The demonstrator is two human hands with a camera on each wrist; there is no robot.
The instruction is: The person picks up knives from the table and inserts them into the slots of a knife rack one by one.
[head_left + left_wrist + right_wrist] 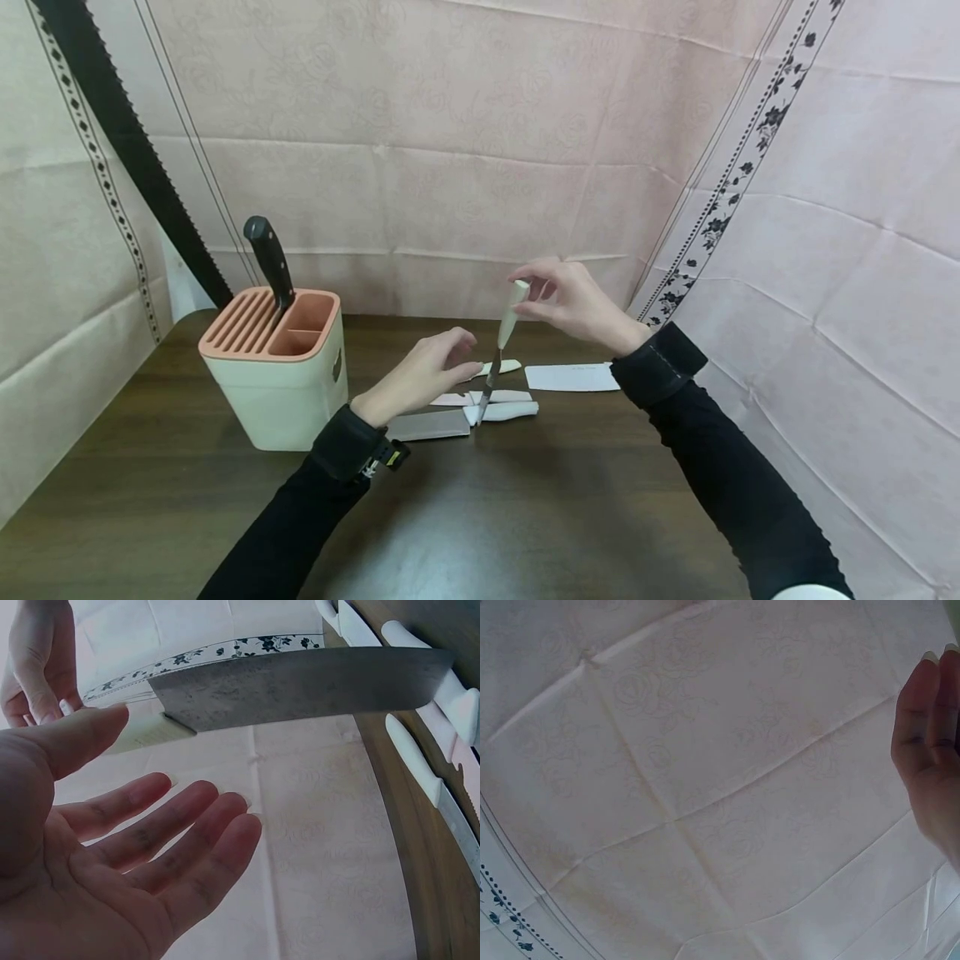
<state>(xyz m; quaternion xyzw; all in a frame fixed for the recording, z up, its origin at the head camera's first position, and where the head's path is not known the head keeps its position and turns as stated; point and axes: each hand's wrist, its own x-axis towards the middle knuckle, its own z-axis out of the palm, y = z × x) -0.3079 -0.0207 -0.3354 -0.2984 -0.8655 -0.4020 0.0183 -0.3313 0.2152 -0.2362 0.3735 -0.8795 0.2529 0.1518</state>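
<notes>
My right hand pinches the end of a pale green handle on a broad-bladed kitchen knife. The knife hangs steeply, blade downward, over the other knives on the table. In the left wrist view its wide grey blade shows from the side. My left hand is held left of the knife, its fingers loosely bent and apart, holding nothing. Beneath the hands lie a white-handled knife with a broad blade, a pinkish knife and a smaller knife with a pale handle.
A pale green knife block with a salmon slotted top stands at the left, a black-handled knife upright in one slot. A wide white blade lies near my right wrist. Patterned cloth hangs behind the brown table.
</notes>
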